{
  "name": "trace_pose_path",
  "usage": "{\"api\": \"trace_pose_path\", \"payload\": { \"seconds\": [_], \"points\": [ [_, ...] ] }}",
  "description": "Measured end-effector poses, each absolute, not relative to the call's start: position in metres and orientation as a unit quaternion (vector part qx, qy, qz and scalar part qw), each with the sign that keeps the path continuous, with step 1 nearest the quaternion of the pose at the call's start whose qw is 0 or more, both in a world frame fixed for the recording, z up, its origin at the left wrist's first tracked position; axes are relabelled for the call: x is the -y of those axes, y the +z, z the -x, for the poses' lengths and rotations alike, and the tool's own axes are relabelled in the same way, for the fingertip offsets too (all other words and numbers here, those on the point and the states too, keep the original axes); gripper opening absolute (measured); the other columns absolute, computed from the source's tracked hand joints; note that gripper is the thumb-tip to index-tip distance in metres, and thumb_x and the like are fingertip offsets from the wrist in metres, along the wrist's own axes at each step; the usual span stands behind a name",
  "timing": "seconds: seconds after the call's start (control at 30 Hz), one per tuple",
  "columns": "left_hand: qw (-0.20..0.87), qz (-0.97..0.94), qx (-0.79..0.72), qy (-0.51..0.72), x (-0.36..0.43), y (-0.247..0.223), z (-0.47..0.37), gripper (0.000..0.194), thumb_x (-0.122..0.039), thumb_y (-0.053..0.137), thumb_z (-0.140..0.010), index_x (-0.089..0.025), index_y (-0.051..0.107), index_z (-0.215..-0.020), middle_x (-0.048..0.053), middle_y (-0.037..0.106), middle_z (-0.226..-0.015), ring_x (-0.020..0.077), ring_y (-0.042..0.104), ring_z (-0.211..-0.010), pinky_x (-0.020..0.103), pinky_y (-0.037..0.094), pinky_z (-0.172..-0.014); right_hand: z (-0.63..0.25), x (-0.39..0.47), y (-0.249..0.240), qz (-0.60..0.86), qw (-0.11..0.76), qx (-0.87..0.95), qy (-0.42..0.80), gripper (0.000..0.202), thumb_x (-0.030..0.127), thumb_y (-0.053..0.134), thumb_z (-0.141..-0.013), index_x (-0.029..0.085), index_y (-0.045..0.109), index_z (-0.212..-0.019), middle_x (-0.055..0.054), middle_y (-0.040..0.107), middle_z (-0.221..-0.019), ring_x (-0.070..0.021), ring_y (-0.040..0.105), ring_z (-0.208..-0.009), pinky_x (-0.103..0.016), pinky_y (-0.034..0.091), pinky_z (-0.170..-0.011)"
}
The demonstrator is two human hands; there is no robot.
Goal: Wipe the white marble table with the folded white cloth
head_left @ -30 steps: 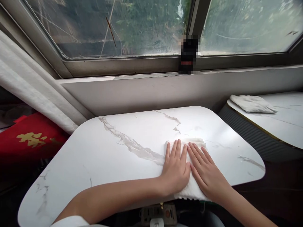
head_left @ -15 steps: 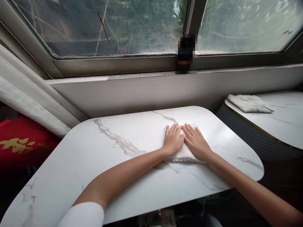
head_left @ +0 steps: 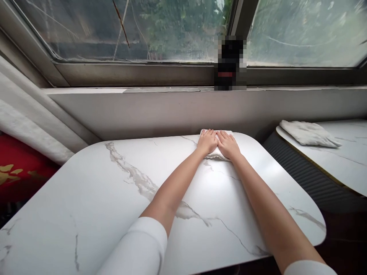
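A white cloth [head_left: 217, 154] lies at the far edge of a white marble-patterned table [head_left: 109, 206], partly covered by both hands. My left hand [head_left: 207, 142] rests flat on its left part, fingers stretched toward the wall. Beside it, my right hand [head_left: 228, 144] presses flat on the right part, fingers also extended. The thumbs come close together near the middle of the cloth. Neither hand is wrapped around anything.
To the right stands a second marble-patterned table [head_left: 355, 152] with a folded white cloth [head_left: 311, 133] on it. A pixelated dark object [head_left: 229, 65] is at the window frame. A pale curtain [head_left: 31, 110] and red gold-patterned fabric [head_left: 25, 175] are at the left.
Both hands and the cloth have slid away from me, from the table's middle right to its far edge. The arms are straighter, and the view has shifted slightly.
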State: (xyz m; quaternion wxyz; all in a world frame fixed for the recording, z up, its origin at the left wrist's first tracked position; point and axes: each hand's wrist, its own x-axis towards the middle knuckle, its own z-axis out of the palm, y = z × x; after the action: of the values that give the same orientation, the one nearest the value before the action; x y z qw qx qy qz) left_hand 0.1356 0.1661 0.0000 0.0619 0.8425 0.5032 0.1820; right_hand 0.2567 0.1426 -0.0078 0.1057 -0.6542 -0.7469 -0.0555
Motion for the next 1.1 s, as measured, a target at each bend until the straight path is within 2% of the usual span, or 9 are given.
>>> {"api": "trace_pose_path", "payload": {
  "seconds": [0.1,0.27,0.5,0.67,0.77,0.87,1.0,1.1],
  "points": [
    [0.053,-0.841,-0.507,0.181,-0.167,-0.002,-0.137,0.047,-0.021,0.022,-0.093,-0.014,0.042,-0.136,0.007,0.041,-0.144,0.0161,0.03,-0.136,0.039,0.013,-0.114,-0.26,-0.146,-0.01,0.644,0.125,0.753,-0.056,0.053,0.028,0.021,-0.093,0.014,0.036,-0.141,-0.011,0.035,-0.148,-0.0223,0.03,-0.136,-0.046,0.024,-0.11],
    [0.036,-0.831,-0.524,0.182,-0.15,-0.002,-0.138,0.047,-0.023,0.024,-0.094,-0.01,0.041,-0.137,0.009,0.038,-0.146,0.0178,0.028,-0.137,0.038,0.012,-0.115,-0.262,-0.133,-0.007,0.625,0.117,0.77,-0.051,0.054,0.027,0.019,-0.093,0.009,0.036,-0.141,-0.011,0.034,-0.148,-0.0211,0.027,-0.137,-0.043,0.021,-0.111],
    [0.032,-0.826,-0.53,0.188,-0.078,-0.001,-0.146,0.05,-0.027,0.021,-0.096,-0.007,0.038,-0.138,0.012,0.037,-0.146,0.0207,0.026,-0.137,0.041,0.01,-0.115,-0.276,-0.069,-0.006,0.591,0.089,0.799,-0.068,0.054,0.028,0.018,-0.095,0.011,0.031,-0.144,-0.009,0.031,-0.15,-0.0202,0.024,-0.139,-0.042,0.023,-0.112],
    [0.074,-0.858,-0.475,0.181,0.001,0.0,-0.151,0.055,-0.031,0.017,-0.097,-0.001,0.029,-0.142,0.016,0.027,-0.15,0.0246,0.015,-0.141,0.045,0.003,-0.116,-0.298,0.018,-0.012,0.563,0.105,0.816,-0.072,0.055,0.03,0.017,-0.096,0.018,0.011,-0.149,-0.006,0.026,-0.152,-0.0193,0.02,-0.14,-0.045,0.024,-0.112],
    [0.123,-0.879,-0.424,0.178,0.041,0.005,-0.155,0.059,-0.036,0.014,-0.098,-0.001,0.025,-0.144,0.018,0.019,-0.152,0.0257,0.007,-0.142,0.046,0.001,-0.116,-0.308,0.07,-0.012,0.563,0.122,0.814,-0.077,0.057,0.031,0.016,-0.096,0.022,-0.002,-0.149,-0.005,0.02,-0.153,-0.02,0.018,-0.14,-0.047,0.025,-0.112],
    [0.165,-0.886,-0.398,0.171,0.067,0.01,-0.163,0.06,-0.038,0.013,-0.098,-0.002,0.022,-0.145,0.018,0.015,-0.152,0.0259,0.004,-0.142,0.047,0.002,-0.116,-0.319,0.105,-0.012,0.575,0.127,0.804,-0.08,0.058,0.031,0.017,-0.096,0.026,-0.008,-0.148,-0.002,0.017,-0.154,-0.0211,0.019,-0.14,-0.049,0.027,-0.111],
    [0.178,-0.891,-0.382,0.168,0.076,0.011,-0.175,0.06,-0.038,0.015,-0.098,-0.002,0.021,-0.145,0.018,0.015,-0.153,0.0255,0.003,-0.142,0.047,0.003,-0.116,-0.334,0.118,-0.012,0.598,0.113,0.791,-0.064,0.057,0.031,0.015,-0.096,0.029,-0.007,-0.148,0.0,0.018,-0.154,-0.0204,0.02,-0.14,-0.049,0.029,-0.11],
    [0.171,-0.89,-0.383,0.178,0.065,0.007,-0.187,0.06,-0.038,0.013,-0.098,-0.001,0.023,-0.144,0.019,0.018,-0.152,0.0259,0.005,-0.142,0.047,0.002,-0.116,-0.344,0.104,-0.012,0.619,0.088,0.78,-0.04,0.054,0.031,0.012,-0.096,0.027,0.001,-0.149,-0.001,0.02,-0.153,-0.019,0.021,-0.139,-0.049,0.029,-0.11]
  ]
}}
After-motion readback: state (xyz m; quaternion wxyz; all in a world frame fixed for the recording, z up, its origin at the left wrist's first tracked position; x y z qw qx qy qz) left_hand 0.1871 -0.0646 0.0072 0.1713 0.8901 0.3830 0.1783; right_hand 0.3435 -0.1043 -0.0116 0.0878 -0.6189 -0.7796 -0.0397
